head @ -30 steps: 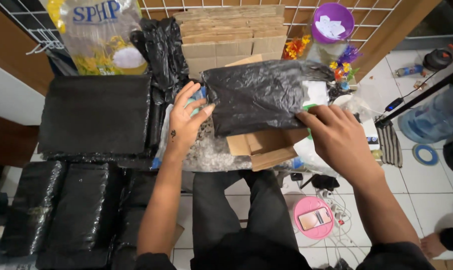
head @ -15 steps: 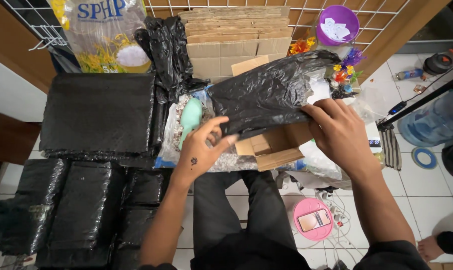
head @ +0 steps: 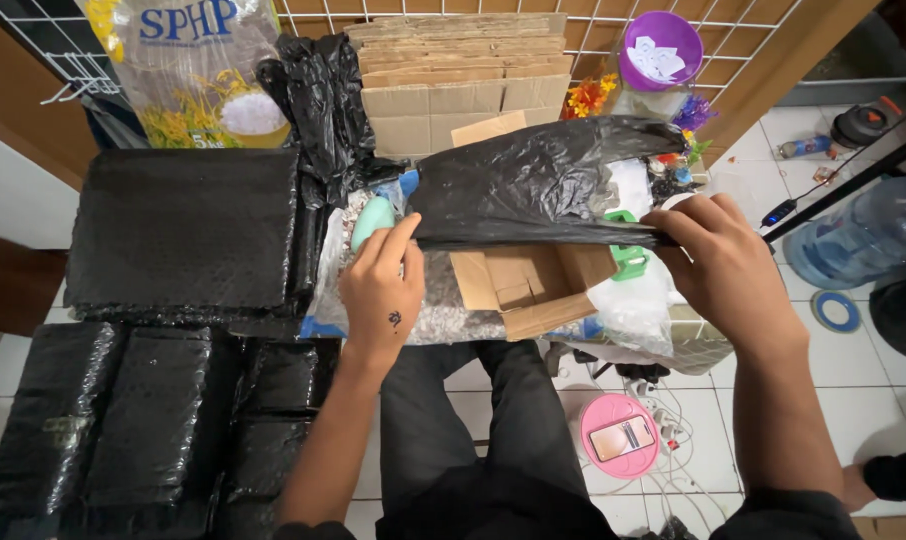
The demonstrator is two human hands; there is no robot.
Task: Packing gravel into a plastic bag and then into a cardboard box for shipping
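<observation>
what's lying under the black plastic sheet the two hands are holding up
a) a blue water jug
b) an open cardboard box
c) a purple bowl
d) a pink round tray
b: the black plastic sheet, gripped by the left hand and right hand, is stretched just above the open cardboard box.

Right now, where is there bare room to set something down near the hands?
Bare tile lies right of the right hand, between blue tape roll and pink dish. Around the left hand, black bag, open carton and black parcels crowd everything.
</observation>
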